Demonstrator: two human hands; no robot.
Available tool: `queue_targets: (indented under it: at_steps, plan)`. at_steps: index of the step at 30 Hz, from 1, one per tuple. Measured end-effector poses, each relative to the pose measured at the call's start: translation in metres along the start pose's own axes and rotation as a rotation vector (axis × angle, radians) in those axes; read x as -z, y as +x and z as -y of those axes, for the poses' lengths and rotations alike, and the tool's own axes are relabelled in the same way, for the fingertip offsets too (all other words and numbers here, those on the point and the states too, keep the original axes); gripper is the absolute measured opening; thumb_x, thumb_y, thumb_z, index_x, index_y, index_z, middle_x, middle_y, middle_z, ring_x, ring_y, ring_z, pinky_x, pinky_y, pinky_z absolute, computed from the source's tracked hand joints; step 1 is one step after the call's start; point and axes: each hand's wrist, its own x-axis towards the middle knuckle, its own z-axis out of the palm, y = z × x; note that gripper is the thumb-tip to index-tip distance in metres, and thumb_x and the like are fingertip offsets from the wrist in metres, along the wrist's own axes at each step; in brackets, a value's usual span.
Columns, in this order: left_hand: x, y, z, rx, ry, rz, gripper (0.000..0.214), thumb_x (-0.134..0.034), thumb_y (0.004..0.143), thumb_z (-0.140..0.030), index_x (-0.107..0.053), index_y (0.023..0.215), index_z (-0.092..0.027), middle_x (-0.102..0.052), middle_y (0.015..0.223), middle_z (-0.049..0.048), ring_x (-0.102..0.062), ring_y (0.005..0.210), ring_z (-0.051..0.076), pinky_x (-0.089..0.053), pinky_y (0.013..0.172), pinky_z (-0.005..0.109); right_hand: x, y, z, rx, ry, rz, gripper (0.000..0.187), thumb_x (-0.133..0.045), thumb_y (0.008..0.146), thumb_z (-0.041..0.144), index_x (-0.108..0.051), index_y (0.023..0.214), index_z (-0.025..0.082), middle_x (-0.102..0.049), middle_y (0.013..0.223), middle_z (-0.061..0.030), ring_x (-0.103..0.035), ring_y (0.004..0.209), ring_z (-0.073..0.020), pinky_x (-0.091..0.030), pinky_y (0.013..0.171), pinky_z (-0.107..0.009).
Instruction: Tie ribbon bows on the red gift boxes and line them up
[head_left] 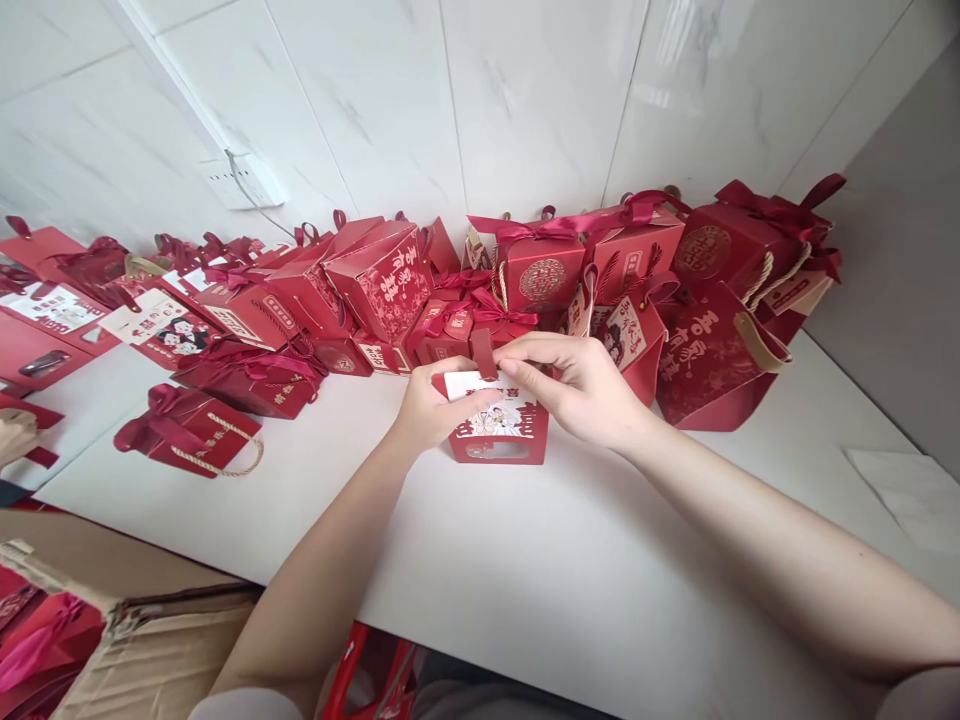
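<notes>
A small red and white gift box [499, 448] with a cartoon couple and an oval window stands upright on the white table [480, 560] in front of me. From its top rises a dark red ribbon loop [484, 352]. My left hand [442, 405] grips the box's upper left side, thumb across the front and fingers behind. My right hand [574, 385] pinches at the base of the loop on the box's top right, thumb and forefinger close together. The fingers partly cover the printed top panel.
Many red gift boxes [386, 280] with ribbons crowd the back along the tiled wall [540, 100]. A roped box [187, 430] stands left. A cardboard carton [150, 650] sits below the table's left edge. Another person's hand [16, 437] shows far left; white paper [911, 495] lies right.
</notes>
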Motion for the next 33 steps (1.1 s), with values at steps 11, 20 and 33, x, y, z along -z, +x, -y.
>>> queue_targets:
  at_steps: [11, 20, 33]
  plan:
    - [-0.005, 0.001, 0.009, -0.398, 0.140, -0.135, 0.051, -0.088, 0.062, -0.026, -0.064, 0.106, -0.019, -0.073, 0.100, 0.0051, -0.070, 0.088, 0.019, -0.057, 0.079, 0.028, 0.007, 0.004, 0.002, 0.074, -0.025, 0.015, 0.015, -0.059, 0.092, 0.017, -0.071, 0.083, 0.019, -0.072, 0.095, -0.0038, -0.066, 0.087, -0.0180, -0.050, 0.079, -0.030]
    - [-0.007, -0.003, 0.010, -0.572, 0.326, -0.242, 0.019, -0.077, 0.077, -0.025, -0.065, 0.090, -0.019, -0.070, 0.080, -0.0013, -0.064, 0.068, 0.011, -0.051, 0.063, 0.021, 0.011, 0.002, 0.004, 0.064, -0.135, 0.028, 0.008, -0.062, 0.090, 0.018, -0.068, 0.085, 0.018, -0.070, 0.080, 0.0011, -0.059, 0.066, -0.0116, -0.045, 0.064, -0.024]
    - [-0.005, -0.003, 0.005, -0.517, 0.331, -0.215, 0.014, -0.074, 0.077, -0.025, -0.063, 0.081, -0.018, -0.068, 0.072, -0.0019, -0.060, 0.061, 0.010, -0.046, 0.056, 0.020, 0.010, 0.002, 0.004, 0.118, -0.256, 0.053, 0.006, -0.061, 0.089, 0.014, -0.065, 0.086, 0.018, -0.067, 0.078, 0.0014, -0.055, 0.064, -0.0111, -0.041, 0.063, -0.024]
